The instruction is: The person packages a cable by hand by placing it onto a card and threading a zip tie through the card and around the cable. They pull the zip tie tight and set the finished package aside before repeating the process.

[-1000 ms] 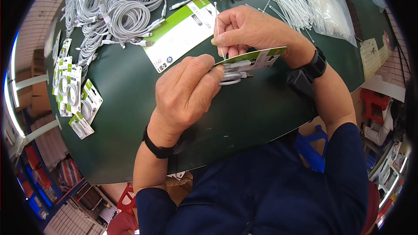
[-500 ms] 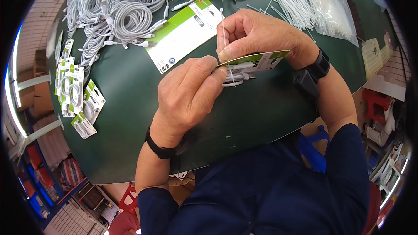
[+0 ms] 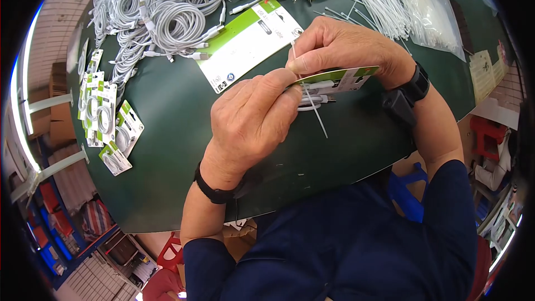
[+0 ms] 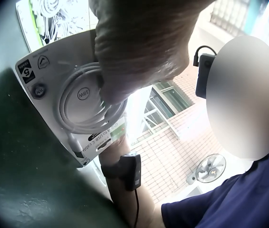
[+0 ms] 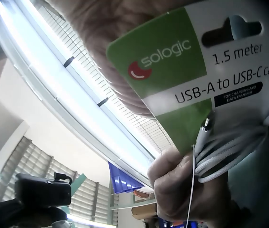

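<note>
My left hand (image 3: 251, 114) grips a green-and-white cable card (image 3: 359, 76) and the coiled white USB cable (image 5: 224, 159) lying against its printed front. A thin white zip tie (image 3: 319, 118) passes through the card, its tail sticking out over the cable side toward me. Behind the card, my right hand (image 3: 348, 47) pinches the tie's other end between thumb and index finger, close beside the left fingers. In the left wrist view, the coil (image 4: 67, 102) rests flat on the card face (image 4: 44, 80). The right fingertips are hidden behind the card in the right wrist view.
Another flat card (image 3: 245, 50) lies on the dark green table (image 3: 167, 189), just beyond the hands. A heap of grey-white cables (image 3: 178, 22) covers the far left. Finished-looking cable cards (image 3: 103, 108) pile up at left. Loose zip ties (image 3: 382, 11) and a plastic bag (image 3: 432, 17) lie far right.
The zip tie has slid through the card: its upper end has come down to the right fingers and a long tail now shows on the cable side. The left hand keeps its grip.
</note>
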`<state>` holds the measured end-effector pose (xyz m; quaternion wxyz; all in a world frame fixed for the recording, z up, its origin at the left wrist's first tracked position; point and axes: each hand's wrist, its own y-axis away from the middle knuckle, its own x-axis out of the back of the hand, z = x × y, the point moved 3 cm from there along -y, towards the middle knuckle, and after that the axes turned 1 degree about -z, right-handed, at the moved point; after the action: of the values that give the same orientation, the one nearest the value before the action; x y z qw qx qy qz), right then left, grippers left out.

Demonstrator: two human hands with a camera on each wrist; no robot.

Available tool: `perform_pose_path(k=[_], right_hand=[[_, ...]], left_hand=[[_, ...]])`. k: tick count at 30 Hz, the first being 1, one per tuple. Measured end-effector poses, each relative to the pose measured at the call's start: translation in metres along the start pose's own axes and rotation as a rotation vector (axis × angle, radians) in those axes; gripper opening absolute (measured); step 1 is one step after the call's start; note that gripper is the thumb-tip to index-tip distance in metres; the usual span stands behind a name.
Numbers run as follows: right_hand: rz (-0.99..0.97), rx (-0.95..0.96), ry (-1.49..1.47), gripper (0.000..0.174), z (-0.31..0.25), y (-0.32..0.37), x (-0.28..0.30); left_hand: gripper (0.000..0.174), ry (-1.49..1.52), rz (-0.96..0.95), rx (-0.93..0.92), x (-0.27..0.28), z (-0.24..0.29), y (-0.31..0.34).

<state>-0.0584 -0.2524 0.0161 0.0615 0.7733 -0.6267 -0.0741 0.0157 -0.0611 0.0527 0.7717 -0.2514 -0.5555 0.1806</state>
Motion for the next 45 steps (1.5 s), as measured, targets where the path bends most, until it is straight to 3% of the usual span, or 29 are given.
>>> perform_pose_path(k=[5,8,12,13,19,23,26,27,28,30,36,39,42,45], right_hand=[[0.113,-0.031,-0.337,0.022,0.003,-0.001,0.003],[0.179,-0.118,-0.360,0.020,0.001,0.001,0.002],[0.009,0.018,-0.068,0.026,0.002,-0.001,0.004],[-0.017,-0.035,-0.042,0.021,0.001,-0.001,0.006],[0.008,-0.045,-0.122,0.022,0.004,-0.007,-0.002],[0.036,-0.113,-0.084,0.025,0.001,-0.004,-0.002],[0.210,-0.093,-0.134,0.021,-0.005,0.003,0.011],[0.284,-0.064,0.000,0.020,-0.004,0.005,0.025],[0.350,-0.025,0.008,0.027,-0.006,0.011,0.036],[0.480,0.121,-0.097,0.023,-0.013,0.022,0.049],[0.413,0.409,0.739,0.032,-0.055,0.024,-0.016],[0.429,0.426,1.029,0.038,-0.052,0.016,-0.040],[0.445,0.495,0.944,0.026,-0.044,0.011,-0.039],[0.498,0.424,0.840,0.023,-0.039,0.009,-0.037]], left_hand=[[0.025,-0.004,-0.020,-0.004,-0.001,0.000,0.000],[0.024,0.021,-0.019,-0.004,-0.002,-0.002,-0.001],[0.025,0.051,-0.001,-0.005,-0.006,-0.003,0.001],[0.025,0.054,0.003,-0.002,-0.006,-0.003,0.002],[0.027,0.145,0.075,0.024,-0.009,-0.006,0.003],[0.026,0.202,0.023,0.135,-0.006,-0.008,0.003],[0.025,0.283,0.010,0.238,-0.007,-0.011,0.006],[0.024,0.317,0.004,0.281,-0.006,-0.013,0.006],[0.023,0.349,-0.003,0.325,-0.005,-0.014,0.008],[0.024,0.430,0.000,0.416,-0.007,-0.018,0.011],[0.023,0.494,-0.039,0.639,-0.003,-0.024,0.012],[0.019,0.525,-0.069,0.752,-0.003,-0.025,0.012],[0.017,0.596,-0.081,0.811,-0.005,-0.029,0.017],[0.017,0.609,-0.045,0.777,-0.006,-0.028,0.017]])
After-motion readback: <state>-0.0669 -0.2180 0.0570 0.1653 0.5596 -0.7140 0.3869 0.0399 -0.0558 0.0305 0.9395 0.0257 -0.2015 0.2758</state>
